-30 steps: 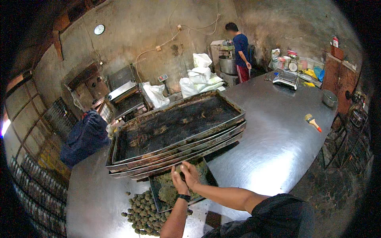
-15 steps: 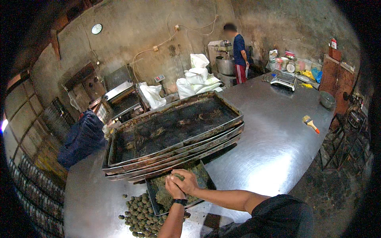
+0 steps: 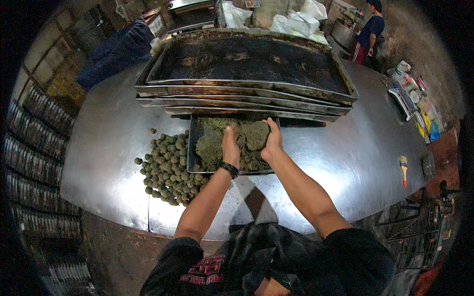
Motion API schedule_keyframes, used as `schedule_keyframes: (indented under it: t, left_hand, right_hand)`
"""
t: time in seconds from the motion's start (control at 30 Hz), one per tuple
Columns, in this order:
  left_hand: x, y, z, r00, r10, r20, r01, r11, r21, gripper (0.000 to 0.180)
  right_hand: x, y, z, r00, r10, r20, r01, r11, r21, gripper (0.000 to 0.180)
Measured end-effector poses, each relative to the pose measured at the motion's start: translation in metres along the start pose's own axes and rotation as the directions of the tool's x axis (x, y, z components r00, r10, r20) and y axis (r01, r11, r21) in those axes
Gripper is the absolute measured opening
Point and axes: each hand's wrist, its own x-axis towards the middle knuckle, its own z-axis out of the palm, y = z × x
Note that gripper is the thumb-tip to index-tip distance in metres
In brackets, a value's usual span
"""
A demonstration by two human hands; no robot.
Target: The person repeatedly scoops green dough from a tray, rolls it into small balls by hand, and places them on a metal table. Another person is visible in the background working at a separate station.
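Note:
A dark rectangular tray holds a crumbly green-brown mixture, heaped in lumps. Both of my hands are in the tray, on either side of a big clump. My left hand, with a dark band at its wrist, is turned edge-up beside the clump, fingers stretched and slightly blurred. At the clump's other side, my right hand has its fingers extended and its palm facing inward. Many small round balls of similar colour lie piled on the metal table left of the tray.
Large blackened baking trays are stacked just beyond the small tray, overhanging its far edge. A brush lies at the right of the metal table. A scale and white sacks are farther back, where another person stands.
My hands were cupped together around a small lump above the tray; now they are apart, down at the mixture. The head view has tilted down and turned. The lump is no longer distinguishable.

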Motion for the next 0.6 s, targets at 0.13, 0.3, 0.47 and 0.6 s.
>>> schedule_keyframes:
  t: [0.13, 0.3, 0.47, 0.6]
  left_hand:
    - [0.012, -0.019, 0.003, 0.958, 0.259, 0.127, -0.273, 0.955, 0.117, 0.061]
    - [0.014, -0.022, 0.016, 0.945, 0.326, 0.003, -0.326, 0.945, -0.020, 0.049]
    - [0.023, -0.014, 0.017, 0.966, 0.231, 0.117, -0.189, 0.938, -0.291, 0.053]
    - [0.001, 0.014, 0.039, 0.995, 0.088, 0.046, -0.072, 0.958, -0.277, 0.060]
  right_hand:
    - [0.004, 0.021, -0.001, 0.944, -0.312, 0.108, 0.326, 0.933, -0.150, 0.038]
    - [-0.015, 0.008, -0.001, 0.727, -0.526, 0.442, 0.687, 0.534, -0.493, 0.042]
    - [-0.024, -0.011, 0.009, 0.384, -0.590, 0.710, 0.915, 0.143, -0.377, 0.051]
    - [-0.042, -0.016, 0.006, 0.323, -0.633, 0.704, 0.939, 0.118, -0.324, 0.038]
